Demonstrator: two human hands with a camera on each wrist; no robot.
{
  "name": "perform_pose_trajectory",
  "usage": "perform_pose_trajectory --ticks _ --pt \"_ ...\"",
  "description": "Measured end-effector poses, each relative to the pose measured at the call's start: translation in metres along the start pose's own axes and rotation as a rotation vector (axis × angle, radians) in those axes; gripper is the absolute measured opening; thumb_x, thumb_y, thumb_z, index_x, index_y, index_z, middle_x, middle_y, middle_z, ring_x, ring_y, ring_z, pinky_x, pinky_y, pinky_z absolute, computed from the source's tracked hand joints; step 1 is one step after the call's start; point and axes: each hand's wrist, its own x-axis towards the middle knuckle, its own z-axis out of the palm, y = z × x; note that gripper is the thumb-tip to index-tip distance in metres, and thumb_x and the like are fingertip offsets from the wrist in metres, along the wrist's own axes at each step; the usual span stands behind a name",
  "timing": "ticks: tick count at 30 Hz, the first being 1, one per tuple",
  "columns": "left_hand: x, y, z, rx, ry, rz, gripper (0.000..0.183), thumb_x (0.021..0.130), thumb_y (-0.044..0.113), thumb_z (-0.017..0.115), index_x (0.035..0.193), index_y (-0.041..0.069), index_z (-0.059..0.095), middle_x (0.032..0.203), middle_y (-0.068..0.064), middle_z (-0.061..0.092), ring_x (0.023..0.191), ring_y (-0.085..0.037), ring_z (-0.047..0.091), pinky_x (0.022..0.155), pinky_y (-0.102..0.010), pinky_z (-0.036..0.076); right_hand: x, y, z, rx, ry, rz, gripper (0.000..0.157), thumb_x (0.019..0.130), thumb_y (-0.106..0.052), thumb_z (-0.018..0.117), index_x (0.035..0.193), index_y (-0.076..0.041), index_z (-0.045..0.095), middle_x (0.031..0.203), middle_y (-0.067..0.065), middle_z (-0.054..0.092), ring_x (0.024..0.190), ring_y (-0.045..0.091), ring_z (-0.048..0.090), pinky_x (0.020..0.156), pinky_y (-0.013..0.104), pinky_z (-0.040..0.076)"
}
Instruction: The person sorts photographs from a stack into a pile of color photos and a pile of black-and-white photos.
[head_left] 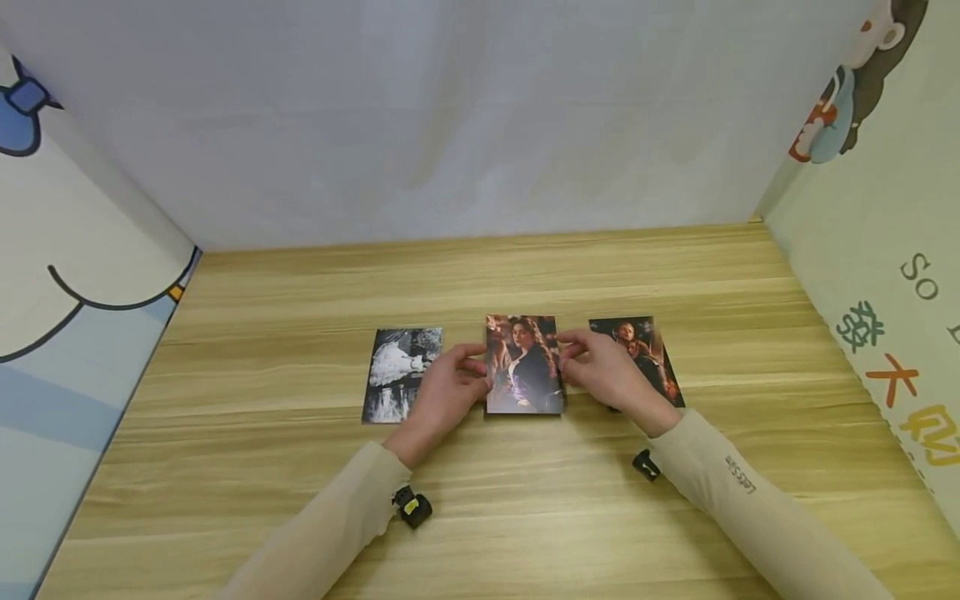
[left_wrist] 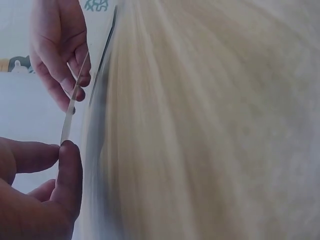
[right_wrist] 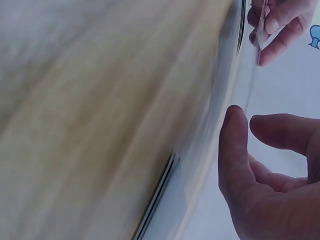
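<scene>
A colour photo card (head_left: 523, 367) of a person in dark clothing is held just above the wooden table between both hands. My left hand (head_left: 450, 392) pinches its left edge between thumb and fingers; the left wrist view shows the card (left_wrist: 68, 122) edge-on, raised off the tabletop. At the opposite edge, my right hand (head_left: 603, 367) holds the card with thumb and forefinger. A black-and-white photo card (head_left: 390, 375) lies on the left, partly behind the left hand. On the right lies a dark photo card (head_left: 660, 371) showing people, partly covered by the right hand.
The wood-grain table (head_left: 525, 525) meets a pale cloth backdrop (head_left: 465, 125) at the back. Printed panels stand at both sides, the left panel (head_left: 82, 250) with cartoon shapes and the right panel (head_left: 862, 250) with lettering. Small black devices (head_left: 412, 507) sit at the cuffs.
</scene>
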Motion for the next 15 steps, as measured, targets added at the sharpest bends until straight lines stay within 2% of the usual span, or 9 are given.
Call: perform_pose_trajectory --ticks 8,15 --pt "0.0005 0.0002 0.0046 -0.016 0.01 0.013 0.046 0.092 -0.007 0.068 0.137 -0.004 0.06 0.111 -0.016 0.069 0.095 -0.026 0.072 0.079 -0.031 0.061 -0.0046 0.0018 -0.0035 0.023 0.016 0.012 0.047 0.101 -0.007 0.058 0.147 0.001 0.052 0.115 0.014 0.065 0.11 0.034 0.069 0.069 0.033 0.053" --pt "0.0003 0.0013 0.0071 -0.001 0.028 0.036 0.042 0.091 -0.008 0.066 0.133 -0.005 0.063 0.108 -0.015 0.071 0.09 -0.024 0.072 0.076 -0.031 0.061 -0.008 0.004 -0.0055 0.033 0.036 -0.007 0.047 0.1 -0.006 0.059 0.146 0.001 0.053 0.113 0.015 0.065 0.106 0.034 0.069 0.065 0.034 0.05"
